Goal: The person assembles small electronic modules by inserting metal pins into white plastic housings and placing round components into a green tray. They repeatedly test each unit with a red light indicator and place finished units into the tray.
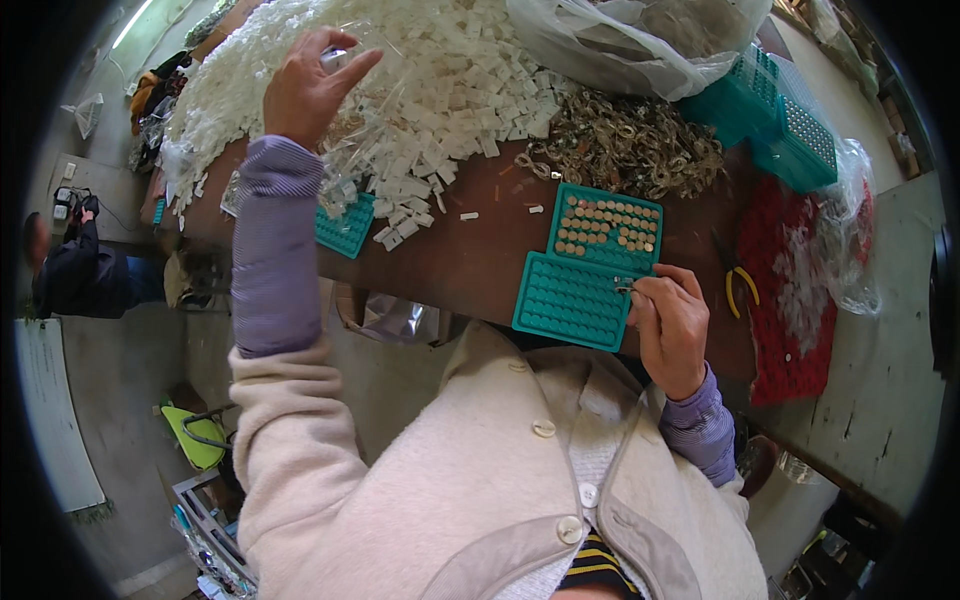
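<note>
My left hand (pixel 303 90) is raised over the far-left pile of small white plastic pieces (pixel 440 100). Its fingers curl round something small, whitish and shiny. My right hand (pixel 672 325) pinches a small metal piece (pixel 624 286) at the right edge of a teal dimpled tray (pixel 568 300); that tray's cups look bare. Adjoining it on the far side, another teal tray (pixel 553 228) holds many round, flat, coin-like pieces (pixel 600 215) in rows. A third teal tray (pixel 345 228) lies beyond my left forearm, partly hidden by clear plastic.
Behind the trays lies a heap of tangled metal pieces (pixel 640 140). A large plastic bag (pixel 650 45) and stacked teal trays (pixel 790 135) stand at the far right. Yellow-handled pliers (pixel 740 290) lie beside a red cloth (pixel 790 350). Another person (pixel 90 270) is at far left.
</note>
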Tool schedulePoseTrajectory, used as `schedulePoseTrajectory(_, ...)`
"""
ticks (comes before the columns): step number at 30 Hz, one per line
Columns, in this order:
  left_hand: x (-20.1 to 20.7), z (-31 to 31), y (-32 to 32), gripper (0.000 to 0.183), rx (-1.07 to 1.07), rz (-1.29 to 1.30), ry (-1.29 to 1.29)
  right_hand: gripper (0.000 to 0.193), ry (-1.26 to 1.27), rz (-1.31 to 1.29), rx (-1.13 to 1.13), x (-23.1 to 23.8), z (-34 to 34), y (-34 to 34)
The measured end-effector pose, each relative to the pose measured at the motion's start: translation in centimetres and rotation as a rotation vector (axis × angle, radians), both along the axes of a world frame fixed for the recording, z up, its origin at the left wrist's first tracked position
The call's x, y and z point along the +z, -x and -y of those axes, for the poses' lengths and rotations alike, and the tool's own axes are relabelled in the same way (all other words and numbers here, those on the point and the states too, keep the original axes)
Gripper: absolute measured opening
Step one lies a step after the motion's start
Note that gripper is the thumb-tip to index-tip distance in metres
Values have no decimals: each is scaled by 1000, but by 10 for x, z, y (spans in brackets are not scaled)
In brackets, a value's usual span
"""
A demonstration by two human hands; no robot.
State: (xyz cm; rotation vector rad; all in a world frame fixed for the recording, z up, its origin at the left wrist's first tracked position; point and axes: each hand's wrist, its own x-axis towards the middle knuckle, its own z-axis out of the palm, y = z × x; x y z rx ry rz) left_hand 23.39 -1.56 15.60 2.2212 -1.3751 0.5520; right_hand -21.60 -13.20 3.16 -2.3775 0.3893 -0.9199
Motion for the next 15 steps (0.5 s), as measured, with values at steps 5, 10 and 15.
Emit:
schedulePoseTrajectory(5, -28, -13, -7, 46, 11, 345, -109, 7, -45, -14, 0, 1, -4, -6)
schedulePoseTrajectory(10, -96, 5, 76, 35, -68, 174, -167, 6, -6, 34, 9, 6, -9, -20)
schedulePoseTrajectory(15, -119, 39, 79, 32, 99, 166, -226, 7, 58, 44, -15, 14, -16, -20)
